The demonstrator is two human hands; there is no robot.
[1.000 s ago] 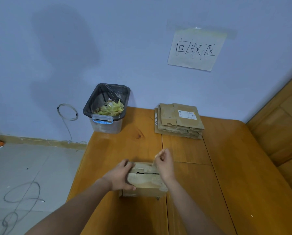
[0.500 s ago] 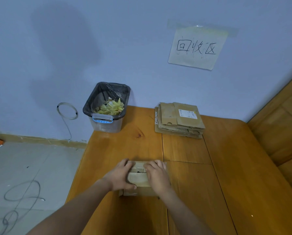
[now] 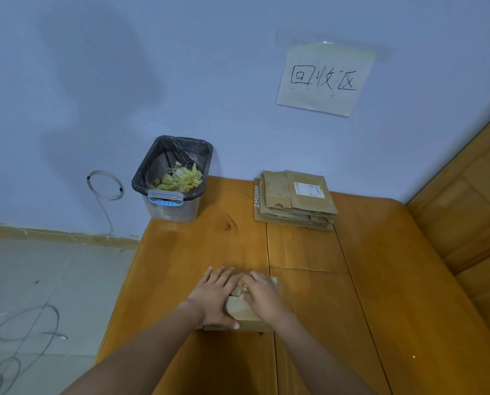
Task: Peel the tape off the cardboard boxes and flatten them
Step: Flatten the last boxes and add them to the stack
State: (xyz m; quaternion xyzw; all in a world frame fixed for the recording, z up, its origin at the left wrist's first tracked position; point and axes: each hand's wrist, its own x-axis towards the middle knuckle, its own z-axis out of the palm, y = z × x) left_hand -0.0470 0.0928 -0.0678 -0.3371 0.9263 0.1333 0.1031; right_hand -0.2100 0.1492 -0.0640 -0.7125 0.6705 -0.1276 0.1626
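Observation:
A small brown cardboard box [image 3: 244,315] stands on the wooden table [image 3: 309,252] close to me. My left hand [image 3: 215,297] holds its left half, fingers laid over the top and thumb round the near face. Beside it, my right hand [image 3: 264,298] rests on the right half of the top with fingers stretched forward. A glint of clear tape [image 3: 245,288] shows between the two hands. Most of the box top is hidden under them.
A stack of flattened cardboard boxes [image 3: 295,201] lies at the table's far edge by the wall. At the back left corner stands a bin [image 3: 141,183] lined with a black bag, holding tape scraps. A wooden panel [image 3: 466,201] borders the right; the floor drops off left.
My right hand, which pinched a tape strip above the box a second ago, has come down flat onto the box top. My left hand has shifted its fingers further over the top.

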